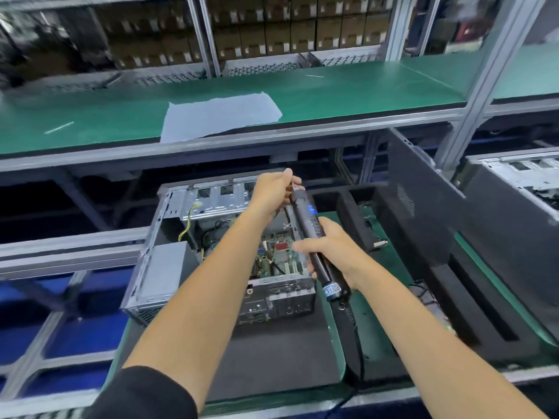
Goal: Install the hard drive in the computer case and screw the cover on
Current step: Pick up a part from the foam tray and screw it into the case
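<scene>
Both hands on electric screwdriver (314, 240) above open computer case (223, 246), right hand (329, 249) gripping barrel, left hand (273, 192) pinching its tip; slip risks bit striking motherboard (276, 255); hard drive unidentified.

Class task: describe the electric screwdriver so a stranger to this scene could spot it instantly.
Find the open computer case on the green-matted bench. Above its right side, the right hand grips a long black electric screwdriver, while the left hand pinches its tip. Only it has a blue light and a trailing black cable.
</scene>
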Demonstrator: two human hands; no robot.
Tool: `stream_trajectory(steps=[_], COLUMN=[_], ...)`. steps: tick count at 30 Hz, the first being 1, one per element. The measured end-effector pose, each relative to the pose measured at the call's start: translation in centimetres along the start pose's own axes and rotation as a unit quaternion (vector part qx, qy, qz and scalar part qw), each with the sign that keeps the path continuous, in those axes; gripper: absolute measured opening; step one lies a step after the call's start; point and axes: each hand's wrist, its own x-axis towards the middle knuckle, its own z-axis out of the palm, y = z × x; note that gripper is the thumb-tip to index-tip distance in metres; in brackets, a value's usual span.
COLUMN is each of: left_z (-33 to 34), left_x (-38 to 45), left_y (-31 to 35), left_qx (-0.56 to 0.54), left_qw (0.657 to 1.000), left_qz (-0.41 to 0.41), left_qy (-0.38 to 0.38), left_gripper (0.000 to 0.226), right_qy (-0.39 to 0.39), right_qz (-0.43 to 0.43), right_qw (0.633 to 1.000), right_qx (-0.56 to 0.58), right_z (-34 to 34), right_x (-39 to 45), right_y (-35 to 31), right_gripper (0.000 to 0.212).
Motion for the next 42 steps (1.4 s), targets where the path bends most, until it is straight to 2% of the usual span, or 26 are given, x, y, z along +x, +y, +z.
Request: stream_trajectory(steps=[4,6,8,9,11,13,14,17,18,20,23,28,30,33,34,37,42], left_z=[-4.0,-6.2,-8.6,-9.7,-11.4,-12.0,-11.9,-11.8,-11.8,-12.0,-12.6,-13.4,-14.1,-15.7,-16.2,-16.7,-16.2], left_x=[-2.3,-3.4,-5.0,-5.9,-7.7,-9.0,-9.4,-9.5,-9.3,-8.7,-8.2,-8.5,-8.9,-9.5,-9.7,-10.5,-10.8], left_y=[-0.9,-1.8,-3.4,-4.3,-6.1,-7.3,-7.6,-7.9,-8.0,-8.1,-8.3,-8.1,-7.4,-6.0,-5.7,-5.4,-6.4], left_qx=[0.010,0.048,0.161,0.257,0.443,0.538,0.553,0.566,0.584,0.598,0.568,0.559,0.519,0.399,0.383,0.372,0.439], left_qw=[1.000,0.999,0.987,0.966,0.893,0.828,0.816,0.810,0.796,0.774,0.790,0.798,0.827,0.898,0.904,0.898,0.857], left_qz=[-0.001,-0.006,-0.010,-0.009,-0.021,-0.025,-0.016,0.013,0.015,0.002,-0.027,0.016,0.028,0.017,0.023,0.024,0.004], left_qy=[-0.012,0.008,0.017,0.001,-0.079,-0.155,-0.169,-0.155,-0.159,-0.210,-0.231,-0.225,-0.215,-0.185,-0.187,-0.234,-0.270], left_gripper=[0.037,0.032,0.024,0.022,0.019,0.022,0.025,0.032,0.036,0.041,0.040,0.030,0.026,0.013,0.013,0.018,0.018], right_qy=[-0.045,-0.067,-0.090,-0.096,-0.104,-0.107,-0.104,-0.095,-0.094,-0.084,-0.055,-0.022,-0.017,-0.013,-0.010,0.000,-0.004], right_qz=[0.012,-0.003,-0.014,-0.013,0.000,0.009,0.013,0.029,0.032,0.032,0.024,0.028,0.030,0.032,0.034,0.034,0.046], right_qw=[0.998,0.997,0.994,0.993,0.991,0.990,0.990,0.991,0.991,0.991,0.993,0.994,0.994,0.994,0.994,0.995,0.997], right_qx=[0.036,0.049,0.063,0.068,0.086,0.092,0.090,0.089,0.090,0.099,0.104,0.099,0.100,0.100,0.100,0.090,0.067], right_z=[2.3,3.2,3.7,3.9,4.3,4.9,5.3,6.1,6.2,6.2,6.3,6.9,7.5,8.5,8.9,9.9,11.1], right_x=[-0.7,-1.2,-1.9,-2.3,-3.1,-3.8,-4.3,-5.3,-5.5,-6.0,-6.5,-7.1,-7.5,-7.8,-7.9,-8.1,-8.7], right_y=[0.5,1.1,1.7,2.0,2.9,3.9,4.2,4.7,4.8,4.8,4.7,5.0,5.2,5.4,5.4,5.5,6.1], right_gripper=[0.075,0.069,0.054,0.052,0.058,0.059,0.055,0.048,0.045,0.043,0.048,0.056,0.053,0.050,0.052,0.045,0.040])
